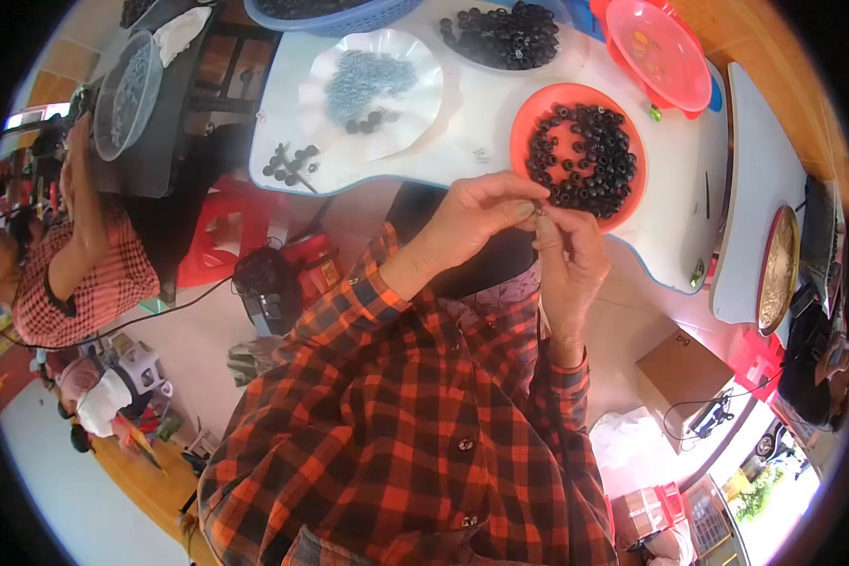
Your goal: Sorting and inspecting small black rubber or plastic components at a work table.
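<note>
My left hand (pixel 472 222) and my right hand (pixel 575 250) meet at the near edge of an orange-red plate (pixel 520 141). Thumb and forefinger of each are pinched together, fingertip to fingertip, around something too small to make out. The plate holds many small black ring-shaped parts (pixel 606 151). Left of it, a white fluted plate (pixel 426 99) carries a heap of tiny pale grey-blue pieces (pixel 366 83), with several black parts (pixel 373 121) at its near side. A small group of black parts (pixel 291 168) lies at the table's left corner.
On the white table (pixel 462 123) are another plate of black parts (pixel 509 38), a blue basket (pixel 340 21) and a red bowl (pixel 665 57). At the left, a person in a checked shirt (pixel 85 274) works by a clear tub (pixel 127 94). A cardboard box (pixel 684 373) stands at the right.
</note>
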A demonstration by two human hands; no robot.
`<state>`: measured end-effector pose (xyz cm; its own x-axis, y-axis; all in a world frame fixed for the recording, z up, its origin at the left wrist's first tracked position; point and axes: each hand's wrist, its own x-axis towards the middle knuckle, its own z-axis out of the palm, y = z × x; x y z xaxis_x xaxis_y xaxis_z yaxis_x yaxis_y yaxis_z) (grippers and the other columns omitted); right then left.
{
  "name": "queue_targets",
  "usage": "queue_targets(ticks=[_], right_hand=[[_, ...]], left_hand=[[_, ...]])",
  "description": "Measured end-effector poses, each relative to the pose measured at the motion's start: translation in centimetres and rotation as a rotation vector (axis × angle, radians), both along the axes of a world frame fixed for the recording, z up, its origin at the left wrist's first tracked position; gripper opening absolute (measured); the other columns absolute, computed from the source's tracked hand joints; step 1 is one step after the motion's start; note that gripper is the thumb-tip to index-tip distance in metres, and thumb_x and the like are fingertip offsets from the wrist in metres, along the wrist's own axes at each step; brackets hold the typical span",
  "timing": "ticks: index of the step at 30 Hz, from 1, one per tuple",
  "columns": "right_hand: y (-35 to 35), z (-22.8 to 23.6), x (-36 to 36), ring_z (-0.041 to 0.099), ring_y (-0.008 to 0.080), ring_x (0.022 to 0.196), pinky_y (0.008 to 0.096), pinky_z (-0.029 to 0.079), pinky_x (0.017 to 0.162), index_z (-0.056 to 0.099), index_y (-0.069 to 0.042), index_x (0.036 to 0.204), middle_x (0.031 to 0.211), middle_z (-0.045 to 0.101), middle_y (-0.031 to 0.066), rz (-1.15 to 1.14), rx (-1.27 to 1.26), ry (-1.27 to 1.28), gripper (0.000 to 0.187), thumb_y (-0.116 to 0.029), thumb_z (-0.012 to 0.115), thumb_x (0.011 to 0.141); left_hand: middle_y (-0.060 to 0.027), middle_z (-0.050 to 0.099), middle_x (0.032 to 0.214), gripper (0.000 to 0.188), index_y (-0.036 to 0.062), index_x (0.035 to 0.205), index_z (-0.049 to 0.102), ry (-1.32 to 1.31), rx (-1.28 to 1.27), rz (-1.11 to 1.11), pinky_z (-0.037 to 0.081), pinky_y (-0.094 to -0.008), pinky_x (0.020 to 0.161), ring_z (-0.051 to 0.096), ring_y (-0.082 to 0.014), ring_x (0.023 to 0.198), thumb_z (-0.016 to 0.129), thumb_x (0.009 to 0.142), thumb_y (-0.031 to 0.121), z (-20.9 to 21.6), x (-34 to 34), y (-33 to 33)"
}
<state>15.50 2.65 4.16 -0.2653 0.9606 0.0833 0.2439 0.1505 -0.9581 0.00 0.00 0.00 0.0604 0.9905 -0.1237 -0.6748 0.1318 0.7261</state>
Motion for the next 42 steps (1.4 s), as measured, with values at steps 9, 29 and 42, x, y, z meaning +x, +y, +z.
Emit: queue_targets(ticks=[9,29,42], right_hand=[[0.0,0.5,0.1,0.066,0.021,0.073,0.0304,0.051,0.063,0.065,-0.001,0.097,0.086,0.063,0.0119,0.058,0.18,-0.203,0.011,0.002,0.068,0.087],[0.9,0.4,0.6,0.068,0.0101,0.077,0.0214,0.053,0.068,0.061,0.004,0.095,0.082,0.068,0.0059,0.148,-0.2,0.099,0.008,0.004,0.067,0.089],[4.1,-0.5,0.4,0.062,0.014,0.07,0.029,0.05,0.061,0.067,0.0,0.097,0.085,0.063,0.0079,0.012,0.123,-0.205,0.01,-0.002,0.069,0.087]], left_hand=[[-0.0046,0.065,0.101,0.021,-0.0006,0.116,0.065,0.201,0.043,0.062,0.053,-0.0262,0.087,0.063,-0.0124,0.091,0.058,0.096,-0.001,0.3,0.1,-0.9],[-0.0113,0.069,0.103,0.026,-0.0015,0.118,0.066,-0.143,-0.096,-0.041,0.058,-0.0296,0.081,0.068,-0.0163,0.087,0.062,0.094,0.007,-1.4,0.0,-0.9],[-0.0087,0.068,0.096,0.024,-0.0033,0.118,0.065,-0.193,-0.125,-0.052,0.058,-0.0296,0.078,0.067,-0.0141,0.082,0.06,0.096,0.006,-0.2,-0.5,-0.7]])
